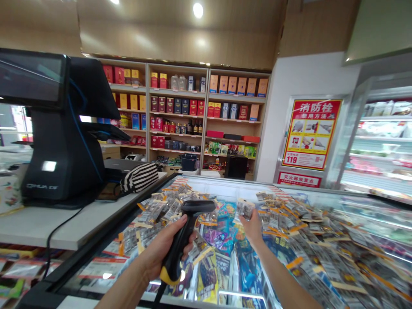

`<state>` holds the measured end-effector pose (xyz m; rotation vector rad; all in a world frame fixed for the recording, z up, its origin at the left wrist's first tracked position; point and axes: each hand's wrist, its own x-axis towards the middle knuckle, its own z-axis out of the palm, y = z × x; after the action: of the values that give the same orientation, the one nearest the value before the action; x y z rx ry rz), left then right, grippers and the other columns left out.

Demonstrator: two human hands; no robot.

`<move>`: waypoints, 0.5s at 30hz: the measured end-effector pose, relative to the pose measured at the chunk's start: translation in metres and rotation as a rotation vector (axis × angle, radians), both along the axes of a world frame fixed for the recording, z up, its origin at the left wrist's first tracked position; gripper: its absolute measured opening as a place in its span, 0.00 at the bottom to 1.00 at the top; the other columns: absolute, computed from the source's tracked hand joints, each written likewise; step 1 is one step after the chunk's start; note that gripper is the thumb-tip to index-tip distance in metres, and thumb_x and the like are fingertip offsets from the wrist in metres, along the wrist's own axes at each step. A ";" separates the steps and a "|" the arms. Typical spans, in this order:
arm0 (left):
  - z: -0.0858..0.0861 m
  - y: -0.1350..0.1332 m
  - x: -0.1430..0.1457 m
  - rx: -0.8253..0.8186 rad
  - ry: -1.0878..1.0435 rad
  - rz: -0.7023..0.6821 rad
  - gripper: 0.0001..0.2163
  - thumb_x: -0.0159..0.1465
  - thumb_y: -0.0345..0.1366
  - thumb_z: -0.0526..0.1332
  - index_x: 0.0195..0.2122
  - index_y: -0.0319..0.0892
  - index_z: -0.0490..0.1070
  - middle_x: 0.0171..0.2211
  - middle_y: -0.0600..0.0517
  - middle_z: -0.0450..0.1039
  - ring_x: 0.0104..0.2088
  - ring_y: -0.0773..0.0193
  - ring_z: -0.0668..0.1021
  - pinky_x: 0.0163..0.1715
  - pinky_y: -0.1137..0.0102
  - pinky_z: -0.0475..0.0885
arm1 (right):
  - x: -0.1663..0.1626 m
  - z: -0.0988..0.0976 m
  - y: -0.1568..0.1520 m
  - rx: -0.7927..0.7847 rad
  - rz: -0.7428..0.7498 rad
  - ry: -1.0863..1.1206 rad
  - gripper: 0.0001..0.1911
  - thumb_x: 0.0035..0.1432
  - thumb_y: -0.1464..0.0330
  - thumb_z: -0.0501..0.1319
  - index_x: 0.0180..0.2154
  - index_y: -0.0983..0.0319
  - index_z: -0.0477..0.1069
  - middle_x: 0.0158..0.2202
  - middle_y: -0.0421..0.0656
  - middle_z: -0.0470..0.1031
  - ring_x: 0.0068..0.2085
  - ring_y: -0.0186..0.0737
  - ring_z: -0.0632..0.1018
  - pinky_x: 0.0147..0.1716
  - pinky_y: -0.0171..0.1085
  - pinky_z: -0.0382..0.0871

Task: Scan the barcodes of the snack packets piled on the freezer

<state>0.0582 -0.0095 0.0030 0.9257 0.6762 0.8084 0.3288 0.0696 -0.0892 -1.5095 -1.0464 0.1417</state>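
Observation:
My left hand point(161, 249) is wrapped round the grip of a black barcode scanner point(186, 231) with a yellow base, its head pointing right over the glass freezer lid point(225, 191). My right hand point(252, 227) reaches forward and pinches a small clear packet point(245, 208) with an orange header, holding it up in front of the scanner's head. Many similar small packets point(161, 208) lie spread on the glass at the left, and a larger spread of packets point(322, 240) covers the right side. Colourful wrapped goods show through the glass beneath.
A black checkout terminal point(61, 141) with a screen stands on the white counter point(38, 225) at the left, beside a striped pouch point(139, 177). Shelves of boxed goods point(180, 116) line the back wall. A red fire-hydrant poster point(310, 135) and a chilled display case point(380, 141) are at the right.

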 end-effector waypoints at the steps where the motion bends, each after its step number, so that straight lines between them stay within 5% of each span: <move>1: 0.000 0.000 0.000 0.003 0.000 0.002 0.18 0.55 0.48 0.52 0.20 0.36 0.65 0.16 0.54 0.62 0.14 0.75 0.63 0.13 0.78 0.59 | 0.000 0.000 0.001 0.000 0.005 0.003 0.16 0.36 0.64 0.57 0.32 0.60 0.61 0.28 0.43 0.71 0.30 0.42 0.72 0.30 0.37 0.64; 9: -0.007 0.004 -0.001 0.010 -0.059 0.001 0.14 0.54 0.45 0.53 0.27 0.38 0.66 0.20 0.54 0.64 0.15 0.74 0.65 0.13 0.78 0.59 | 0.004 -0.006 0.006 -0.002 0.045 -0.008 0.17 0.38 0.64 0.56 0.34 0.60 0.60 0.30 0.43 0.71 0.31 0.42 0.72 0.32 0.38 0.64; 15: -0.002 0.003 -0.008 -0.023 0.002 0.069 0.16 0.53 0.46 0.55 0.22 0.36 0.65 0.18 0.55 0.63 0.15 0.75 0.64 0.13 0.78 0.59 | 0.002 -0.009 0.010 -0.004 0.083 0.018 0.21 0.36 0.67 0.57 0.38 0.62 0.61 0.32 0.43 0.72 0.33 0.41 0.73 0.34 0.38 0.64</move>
<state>0.0503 -0.0062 0.0014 0.8866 0.7210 0.8593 0.3306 0.0795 -0.0980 -1.4663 -1.0952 0.2155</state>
